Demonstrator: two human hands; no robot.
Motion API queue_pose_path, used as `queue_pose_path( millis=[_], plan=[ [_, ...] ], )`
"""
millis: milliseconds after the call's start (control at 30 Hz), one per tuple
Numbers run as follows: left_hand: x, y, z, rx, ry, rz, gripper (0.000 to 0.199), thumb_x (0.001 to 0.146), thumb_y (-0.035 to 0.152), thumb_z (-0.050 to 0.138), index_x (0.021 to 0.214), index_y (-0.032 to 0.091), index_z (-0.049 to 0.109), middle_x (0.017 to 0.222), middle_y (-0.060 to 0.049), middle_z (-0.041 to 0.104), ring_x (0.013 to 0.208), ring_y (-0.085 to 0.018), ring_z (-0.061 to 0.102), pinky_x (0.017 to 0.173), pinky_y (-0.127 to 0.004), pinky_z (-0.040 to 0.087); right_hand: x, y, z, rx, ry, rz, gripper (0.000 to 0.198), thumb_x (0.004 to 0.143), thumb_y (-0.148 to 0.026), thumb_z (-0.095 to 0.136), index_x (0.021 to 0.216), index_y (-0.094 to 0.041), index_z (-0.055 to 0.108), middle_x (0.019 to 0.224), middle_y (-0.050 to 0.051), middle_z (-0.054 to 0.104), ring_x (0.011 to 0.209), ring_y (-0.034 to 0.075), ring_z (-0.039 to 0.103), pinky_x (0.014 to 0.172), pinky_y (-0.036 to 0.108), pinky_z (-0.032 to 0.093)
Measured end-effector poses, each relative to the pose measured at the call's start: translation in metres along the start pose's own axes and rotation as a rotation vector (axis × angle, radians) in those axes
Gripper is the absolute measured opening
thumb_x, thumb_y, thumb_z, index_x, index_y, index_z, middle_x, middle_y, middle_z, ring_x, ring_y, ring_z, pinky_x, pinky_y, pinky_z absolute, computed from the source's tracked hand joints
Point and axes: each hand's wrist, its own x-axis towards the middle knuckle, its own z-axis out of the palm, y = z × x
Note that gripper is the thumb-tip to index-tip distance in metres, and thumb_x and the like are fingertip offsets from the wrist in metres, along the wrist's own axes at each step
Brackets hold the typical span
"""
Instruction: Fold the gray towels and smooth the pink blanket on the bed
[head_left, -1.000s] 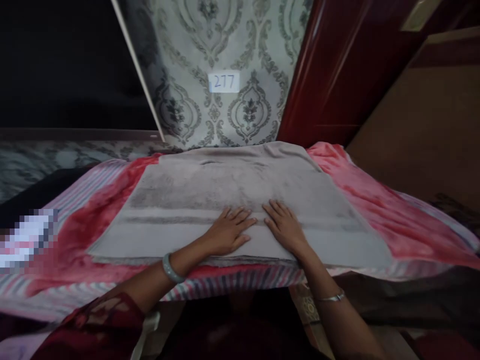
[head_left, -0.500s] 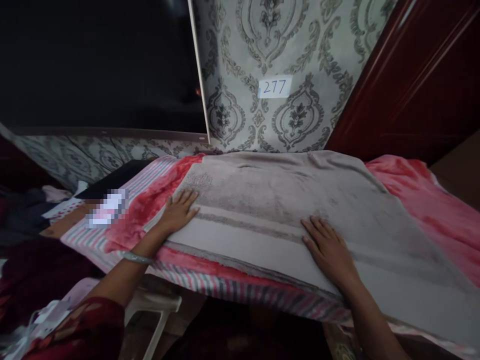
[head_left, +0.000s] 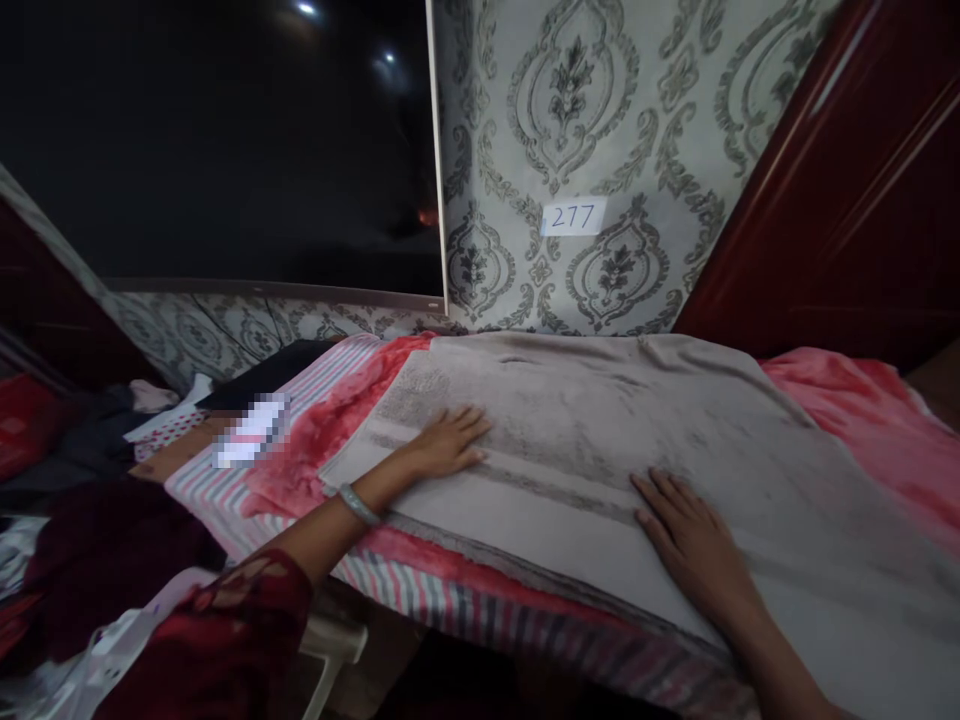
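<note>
Grey plush cloth [head_left: 547, 440]: lay broad and nearly flat, layered at its near edge, upon a red plush blanket [head_left: 322, 430] over a striped cover [head_left: 420, 595]. Shallow creases ran near the far edge.

Hands, two: left hand [head_left: 448, 442] lay palm down on the cloth's left part; right hand [head_left: 694, 535] lay palm down towards its front. Grip of each: fingers extended, nothing grasped.

Handling, as judged: pressing and smoothing. Light, even pressure suited the pile; strokes were best led outward from the middle towards the creases, one palm steadying the layers against slipping.

Writing: white label [head_left: 574, 216] on patterned wallpaper [head_left: 574, 90] bore a handwritten "277". Dark screen [head_left: 262, 150] carried a mark at its lower right corner, too small to read. White item [head_left: 251, 432] at left was pixelated, lettering indeterminable.
</note>
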Motion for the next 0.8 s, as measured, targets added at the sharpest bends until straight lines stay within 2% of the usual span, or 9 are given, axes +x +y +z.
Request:
queue_pose_path(
  millis=[67, 133, 333, 467, 533, 600, 700, 800],
  plan=[
    [0.015, 0.001, 0.004, -0.018, 0.004, 0.084, 0.064, 0.099, 0.058, 0.035, 0.157, 0.031, 0.030, 0.167, -0.008, 0.022, 0.154, -0.029, 0.015, 0.122, -0.059, 0.013, 0.000, 0.000, 0.000, 0.000, 0.005, -0.005, 0.060, 0.101, -0.049, 0.022, 0.144, -0.024, 0.055, 0.153, 0.007, 0.048, 0.142, 0.029, 0.042, 0.113, 0.055, 0.037],
    [0.026, -0.012, 0.005, -0.007, 0.033, 0.050, 0.064, 0.099, 0.058, 0.034, 0.156, 0.031, 0.031, 0.166, -0.008, 0.023, 0.154, -0.028, 0.017, 0.122, -0.058, 0.013, 0.001, 0.000, 0.001, 0.004, 0.008, -0.009, 0.059, 0.101, -0.049, 0.024, 0.144, -0.024, 0.055, 0.153, 0.007, 0.048, 0.142, 0.029, 0.042, 0.113, 0.055, 0.037],
    [0.037, -0.070, -0.006, 0.047, 0.063, -0.281, 0.062, 0.100, 0.052, 0.032, 0.157, 0.028, 0.031, 0.167, -0.007, 0.021, 0.154, -0.027, 0.016, 0.122, -0.056, 0.011, 0.001, 0.003, 0.004, 0.024, 0.008, -0.010, 0.058, 0.100, -0.050, 0.026, 0.144, -0.024, 0.055, 0.153, 0.008, 0.047, 0.143, 0.030, 0.040, 0.113, 0.056, 0.037],
    [0.040, -0.080, -0.006, 0.083, 0.188, -0.588, 0.071, 0.099, 0.053, 0.031, 0.158, 0.014, 0.026, 0.166, -0.018, 0.018, 0.154, -0.030, 0.015, 0.122, -0.054, 0.015, 0.001, 0.004, 0.006, 0.030, 0.001, -0.002, 0.058, 0.100, -0.050, 0.028, 0.144, -0.025, 0.055, 0.154, 0.007, 0.046, 0.144, 0.030, 0.040, 0.113, 0.057, 0.037],
    [0.042, -0.080, -0.005, 0.096, 0.213, -0.684, 0.075, 0.099, 0.054, 0.031, 0.157, 0.008, 0.026, 0.165, -0.022, 0.019, 0.154, -0.032, 0.016, 0.122, -0.053, 0.017, 0.001, 0.003, 0.006, 0.032, -0.004, 0.001, 0.057, 0.100, -0.050, 0.028, 0.144, -0.026, 0.055, 0.154, 0.007, 0.046, 0.144, 0.030, 0.039, 0.113, 0.057, 0.037],
    [0.042, -0.079, -0.005, 0.091, 0.176, -0.687, 0.073, 0.098, 0.055, 0.031, 0.158, 0.013, 0.027, 0.166, -0.020, 0.019, 0.154, -0.034, 0.016, 0.120, -0.056, 0.018, 0.001, 0.003, 0.005, 0.036, -0.004, -0.001, 0.057, 0.100, -0.051, 0.029, 0.145, -0.026, 0.055, 0.155, 0.007, 0.046, 0.144, 0.030, 0.039, 0.114, 0.056, 0.036],
    [0.041, -0.081, -0.006, 0.072, 0.121, -0.615, 0.067, 0.099, 0.056, 0.028, 0.159, 0.026, 0.027, 0.168, -0.011, 0.016, 0.154, -0.037, 0.012, 0.118, -0.063, 0.017, 0.001, 0.002, 0.004, 0.038, -0.005, 0.007, 0.058, 0.100, -0.053, 0.029, 0.145, -0.027, 0.054, 0.155, 0.006, 0.046, 0.144, 0.030, 0.039, 0.114, 0.055, 0.036],
    [0.042, -0.080, -0.008, 0.063, 0.083, -0.508, 0.064, 0.100, 0.053, 0.024, 0.159, 0.027, 0.025, 0.168, -0.007, 0.016, 0.155, -0.033, 0.010, 0.119, -0.065, 0.009, 0.002, 0.003, 0.005, 0.040, -0.010, 0.009, 0.058, 0.099, -0.053, 0.029, 0.144, -0.027, 0.055, 0.154, 0.006, 0.047, 0.144, 0.030, 0.039, 0.113, 0.055, 0.036]
  ],
)
